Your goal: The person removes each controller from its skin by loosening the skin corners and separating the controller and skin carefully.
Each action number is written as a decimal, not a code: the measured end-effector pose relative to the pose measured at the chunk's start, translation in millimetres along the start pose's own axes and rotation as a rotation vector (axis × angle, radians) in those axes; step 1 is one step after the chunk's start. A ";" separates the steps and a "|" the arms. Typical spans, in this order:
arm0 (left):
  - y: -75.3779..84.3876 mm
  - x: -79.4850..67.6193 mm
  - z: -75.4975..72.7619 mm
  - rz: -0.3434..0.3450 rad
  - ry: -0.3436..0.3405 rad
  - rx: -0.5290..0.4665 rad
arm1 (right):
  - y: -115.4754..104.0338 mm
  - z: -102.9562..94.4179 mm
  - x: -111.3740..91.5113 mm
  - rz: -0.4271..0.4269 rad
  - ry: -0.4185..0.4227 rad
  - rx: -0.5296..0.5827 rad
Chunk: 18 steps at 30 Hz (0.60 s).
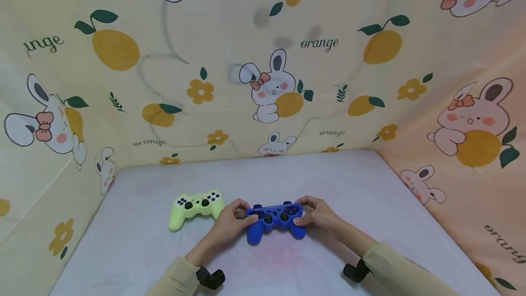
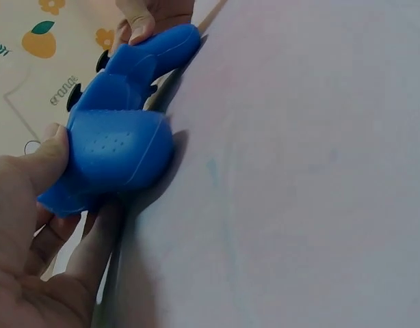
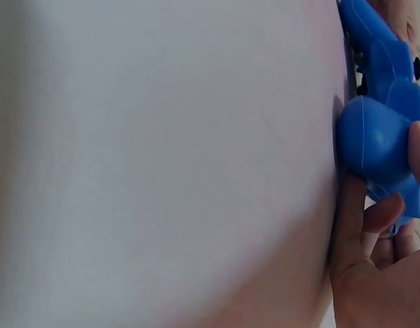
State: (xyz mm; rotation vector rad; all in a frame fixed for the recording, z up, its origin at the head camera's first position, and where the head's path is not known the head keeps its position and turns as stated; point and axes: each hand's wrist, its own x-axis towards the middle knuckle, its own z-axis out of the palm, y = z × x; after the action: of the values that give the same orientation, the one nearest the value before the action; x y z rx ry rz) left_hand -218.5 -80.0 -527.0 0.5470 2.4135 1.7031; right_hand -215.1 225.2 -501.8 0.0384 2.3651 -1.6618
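Note:
A blue game controller (image 1: 276, 221) lies face up on the table, its two handles pointing toward the person. My left hand (image 1: 231, 219) grips its left end, thumb on top and fingers curled behind and below. At the right end my right hand (image 1: 320, 214) holds it the same way, thumb on the face near the handle. In the left wrist view the blue controller (image 2: 117, 147) shows its rounded handle close to the tabletop. The right wrist view has the other handle of the controller (image 3: 377, 140) between thumb and fingers.
A light yellow-green game controller (image 1: 197, 207) lies left of the blue one, partly behind my left hand. The pale tabletop (image 1: 263, 268) meets a fabric wall (image 1: 230, 35) printed with rabbits and oranges at the back and sides. Black wrist cameras (image 1: 210, 278) sit at both sleeves.

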 end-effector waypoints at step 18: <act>0.4 0.3 0.8 0.005 0.045 0.026 | 0.6 -0.7 4.5 -0.004 0.037 0.036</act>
State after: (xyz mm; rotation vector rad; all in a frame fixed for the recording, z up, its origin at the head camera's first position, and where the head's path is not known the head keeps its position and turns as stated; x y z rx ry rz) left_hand -218.5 -79.1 -526.8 0.5245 2.4707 1.7068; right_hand -219.5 225.5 -503.1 0.0714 2.3634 -1.7193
